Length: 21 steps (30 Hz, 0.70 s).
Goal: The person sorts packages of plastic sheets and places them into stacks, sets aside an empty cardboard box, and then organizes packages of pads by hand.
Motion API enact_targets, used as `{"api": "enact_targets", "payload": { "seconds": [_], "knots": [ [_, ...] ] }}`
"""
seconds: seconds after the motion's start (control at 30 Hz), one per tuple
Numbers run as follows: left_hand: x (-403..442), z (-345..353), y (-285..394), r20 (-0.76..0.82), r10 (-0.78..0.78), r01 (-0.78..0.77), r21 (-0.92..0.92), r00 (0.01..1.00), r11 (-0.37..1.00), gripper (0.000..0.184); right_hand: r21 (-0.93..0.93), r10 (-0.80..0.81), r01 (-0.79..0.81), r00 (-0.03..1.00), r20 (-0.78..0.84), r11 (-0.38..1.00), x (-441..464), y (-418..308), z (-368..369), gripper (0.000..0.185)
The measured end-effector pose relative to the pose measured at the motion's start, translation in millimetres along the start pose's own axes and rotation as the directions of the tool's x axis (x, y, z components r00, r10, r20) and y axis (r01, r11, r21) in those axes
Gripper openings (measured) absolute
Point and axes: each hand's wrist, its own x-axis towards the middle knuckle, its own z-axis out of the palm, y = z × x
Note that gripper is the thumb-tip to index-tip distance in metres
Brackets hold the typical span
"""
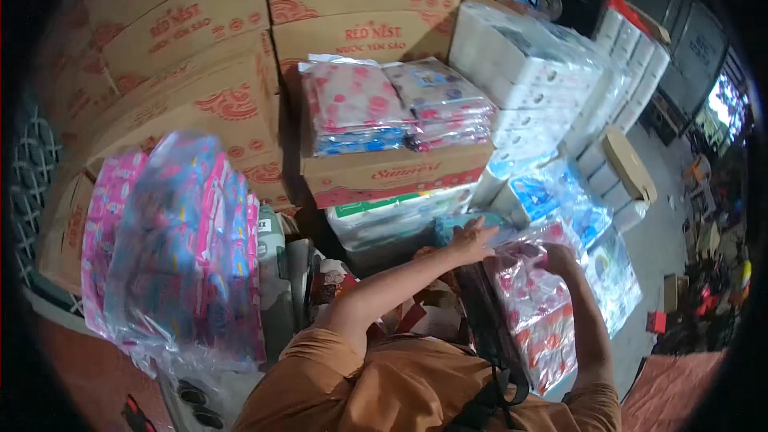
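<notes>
- Two bare hands show in the head view, both forward of the wearer's orange-brown shirt (384, 388).
- Left hand (474, 242): fingers spread apart, over a teal bundle (452, 230) and beside the upper left corner of a pack (532, 292); whether it touches either, I cannot tell.
- Right hand (558, 260): on the upper right of the pack, fingers bent and partly hidden; whether they are clamped on the wrap, I cannot tell.
- Pack: red and white under shiny clear plastic, close in front of the body, between the forearms.
- Beyond the hands, a box (400, 176) bears two piles of flat packets (356, 96), side by side.
- Behind it stand brown cartons (372, 32) with red "RED NEST" lettering.
- To the right, white bundles (536, 88) are stacked, with blue-printed ones (532, 196) nearer the pack.
- To the left, a clear bag (172, 248) holds pink and blue packets; dark sandals (200, 406) lie below it.
</notes>
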Motion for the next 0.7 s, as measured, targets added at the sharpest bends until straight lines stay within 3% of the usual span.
{"api": "enact_targets", "payload": {
  "seconds": [0.07, 0.1, 0.13, 0.2, 0.27, 0.33, 0.4, 0.43, 0.47, 0.53, 0.57, 0.6, 0.63, 0.7],
  "knots": [
    [11, -22, -21, -0.215, -0.048, 0.02, -0.13, 0.975, 0.991, 0.045, -0.047, 0.007, -0.016, 0.985, -0.172, 0.999, 38, -20, -13, 0.041],
    [10, -44, -26, -0.341, -0.082, 0.024, -0.17, 0.937, 0.985, 0.039, 0.072, -0.087, 0.119, 0.934, -0.347, 0.99, 55, -35, -22, 0.033],
    [20, -66, -38, -0.342, -0.063, 0.003, -0.171, 0.938, 0.985, 0.032, 0.093, -0.16, 0.214, 0.901, -0.403, 0.972, 74, -58, -36, 0.029],
    [27, -112, -47, -0.57, -0.056, 0.033, -0.051, 0.82, 0.998, 0.029, 0.106, -0.241, 0.328, 0.845, -0.478, 0.939, 112, -110, -66, 0.023],
    [41, -142, -59, -0.558, -0.304, 0.048, -0.426, 0.772, 0.903, 0.03, 0.12, -0.296, 0.43, 0.772, -0.562, 0.895, 143, -159, -87, 0.019],
    [42, -168, -68, -0.605, -0.357, 0.037, -0.475, 0.712, 0.879, 0.029, 0.046, -0.395, 0.538, 0.671, -0.627, 0.842, 182, -192, -97, 0.02],
    [31, -191, -60, -0.51, -0.547, -0.095, -0.783, 0.664, 0.615, 0.026, -0.053, -0.451, 0.546, 0.629, -0.633, 0.836, 221, -218, -98, 0.023],
    [14, -209, -48, -0.509, -0.546, 0.06, -0.692, 0.666, 0.719, 0.024, -0.069, -0.445, 0.53, 0.626, -0.641, 0.845, 236, -232, -100, 0.025],
    [15, -206, -57, -0.52, -0.536, -0.04, -0.741, 0.666, 0.67, 0.024, 0.021, -0.389, 0.512, 0.679, -0.622, 0.859, 243, -245, -100, 0.026],
    [23, -191, -86, -0.524, -0.57, -0.151, -0.806, 0.633, 0.573, 0.023, -0.195, -0.537, 0.589, 0.487, -0.689, 0.785, 284, -251, -88, 0.026],
    [15, -194, -85, -0.536, -0.576, -0.163, -0.803, 0.618, 0.573, 0.023, -0.245, -0.573, 0.573, 0.508, -0.643, 0.782, 292, -256, -86, 0.024],
    [7, -196, -84, -0.447, -0.606, -0.144, -0.865, 0.658, 0.482, 0.022, -0.253, -0.588, 0.586, 0.499, -0.636, 0.77, 299, -258, -82, 0.024],
    [-3, -201, -79, -0.351, -0.625, -0.116, -0.916, 0.697, 0.385, 0.021, -0.296, -0.547, 0.474, 0.576, -0.607, 0.829, 301, -261, -77, 0.023],
    [-17, -211, -70, -0.339, -0.64, -0.154, -0.932, 0.69, 0.328, 0.019, -0.299, -0.424, 0.3, 0.671, -0.608, 0.906, 308, -262, -66, 0.019]
  ]
}}
